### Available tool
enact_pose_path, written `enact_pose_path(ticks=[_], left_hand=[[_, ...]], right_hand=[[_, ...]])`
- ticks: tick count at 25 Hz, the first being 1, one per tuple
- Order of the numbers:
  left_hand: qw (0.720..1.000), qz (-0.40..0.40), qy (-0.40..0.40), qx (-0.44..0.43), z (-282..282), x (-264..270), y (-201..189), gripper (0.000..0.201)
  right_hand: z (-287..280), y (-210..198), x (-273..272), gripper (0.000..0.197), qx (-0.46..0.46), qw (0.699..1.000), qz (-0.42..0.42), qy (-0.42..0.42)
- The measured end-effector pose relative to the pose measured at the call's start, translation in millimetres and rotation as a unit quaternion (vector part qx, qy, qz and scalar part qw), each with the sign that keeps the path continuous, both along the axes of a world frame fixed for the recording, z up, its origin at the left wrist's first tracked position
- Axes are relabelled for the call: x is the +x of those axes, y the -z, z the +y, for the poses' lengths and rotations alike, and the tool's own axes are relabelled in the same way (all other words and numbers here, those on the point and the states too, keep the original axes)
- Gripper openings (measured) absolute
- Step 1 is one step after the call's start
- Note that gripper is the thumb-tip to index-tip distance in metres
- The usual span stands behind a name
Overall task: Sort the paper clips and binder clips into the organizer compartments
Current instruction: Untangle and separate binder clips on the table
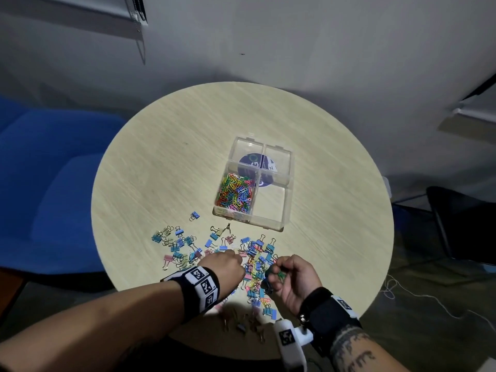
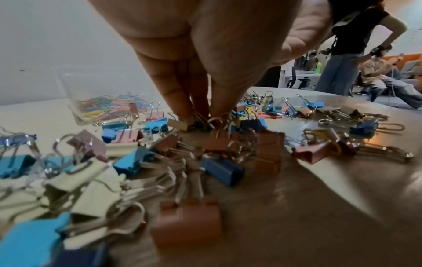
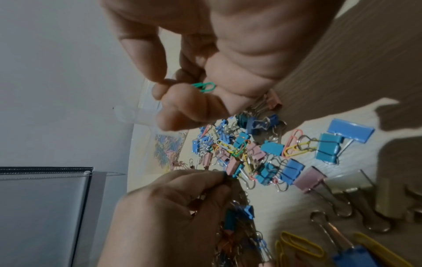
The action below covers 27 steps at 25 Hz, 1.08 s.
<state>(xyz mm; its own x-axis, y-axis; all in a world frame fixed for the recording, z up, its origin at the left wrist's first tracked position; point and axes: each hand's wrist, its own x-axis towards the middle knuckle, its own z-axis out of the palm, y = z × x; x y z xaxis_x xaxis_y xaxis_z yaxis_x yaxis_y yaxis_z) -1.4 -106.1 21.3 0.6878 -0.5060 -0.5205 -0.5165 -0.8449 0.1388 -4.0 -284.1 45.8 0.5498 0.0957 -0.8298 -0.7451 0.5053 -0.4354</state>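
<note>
Already the right hand (image 3: 189, 90) pinches light, springy green paper clips (image 3: 204, 86) by their loops, while the left hand (image 2: 194, 75) nips a stiff binder clip (image 2: 180, 124) by its wire handle.

head downward, wrists close, shared clips (image 1: 252, 261)

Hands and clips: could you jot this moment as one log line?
left hand: picking in clip pile | right hand: holds green paper clips | organizer: one compartment filled
</note>
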Motion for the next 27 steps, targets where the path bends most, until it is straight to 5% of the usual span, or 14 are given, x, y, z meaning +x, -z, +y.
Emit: enact_pose_path(ticks=[9, 12, 14, 16, 18, 20, 24, 26, 27], left_hand=[[1.0, -0.006, 0.02, -0.015, -0.5, 12.6, 0.3, 0.022], [0.981, -0.014, -0.133, -0.139, 12.6, 22.5, 6.4, 0.02], [0.905, 0.032, -0.319, -0.279, 19.4, 24.4, 5.3, 0.021], [0.724, 0.159, -0.507, -0.441, 23.5, 22.1, -0.5, 0.022], [0.538, 0.257, -0.592, -0.541, 32.7, 20.2, -8.6, 0.026], [0.43, 0.288, -0.624, -0.585, 48.0, 17.3, -14.1, 0.029], [0.333, 0.32, -0.658, -0.595, 87.2, 6.9, -10.6, 0.02], [0.331, 0.302, -0.682, -0.578, 108.2, 2.9, -0.6, 0.02], [0.36, 0.273, -0.696, -0.559, 117.3, 1.4, 3.8, 0.025]], right_hand=[[-4.2, 2.6, -5.2, 0.009, 0.007, 1.0, -0.005, 0.005], [-7.0, 5.1, -5.1, 0.006, 0.013, 1.0, -0.004, 0.013], [-8.4, 11.0, -3.6, 0.005, 0.014, 1.0, 0.004, 0.018], [-7.9, 18.6, -2.2, 0.011, 0.009, 1.0, 0.013, 0.014], [-2.9, 23.8, -1.3, 0.01, 0.012, 1.0, 0.017, 0.003], [6.4, 26.6, 0.8, 0.013, 0.017, 1.0, 0.017, -0.011], [29.7, 35.7, 11.3, 0.021, -0.006, 0.998, 0.009, -0.068], [44.5, 39.4, 15.9, 0.021, -0.028, 0.993, 0.0, -0.113], [52.6, 39.4, 17.8, 0.022, -0.047, 0.989, -0.012, -0.14]])
